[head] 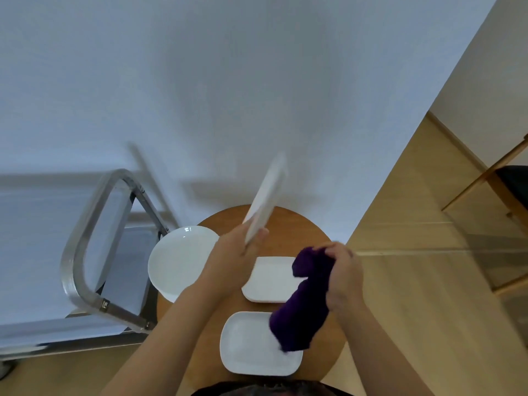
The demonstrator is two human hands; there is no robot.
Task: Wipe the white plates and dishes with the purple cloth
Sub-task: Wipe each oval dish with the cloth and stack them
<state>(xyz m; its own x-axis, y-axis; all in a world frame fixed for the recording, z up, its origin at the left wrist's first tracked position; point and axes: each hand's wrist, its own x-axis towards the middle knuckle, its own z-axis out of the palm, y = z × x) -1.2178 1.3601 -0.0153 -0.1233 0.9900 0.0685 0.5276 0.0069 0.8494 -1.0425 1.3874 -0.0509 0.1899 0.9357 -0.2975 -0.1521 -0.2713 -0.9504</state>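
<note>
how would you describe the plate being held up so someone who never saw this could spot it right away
Find the round wooden table against the pale wall. Above its far edge the left hand holds a white plate by its lower rim. It is the only dish lifted and tilted on edge; the other three lie flat.

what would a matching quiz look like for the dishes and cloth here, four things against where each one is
Things:
1. raised plate
2. purple cloth
3. round plate
4. near rectangular dish

Places:
A. hanging from the right hand
B. on the round wooden table, nearest the person
C. held tilted in the left hand
D. at the table's left edge, overhanging it

Pairs: 1-C, 2-A, 3-D, 4-B
</note>
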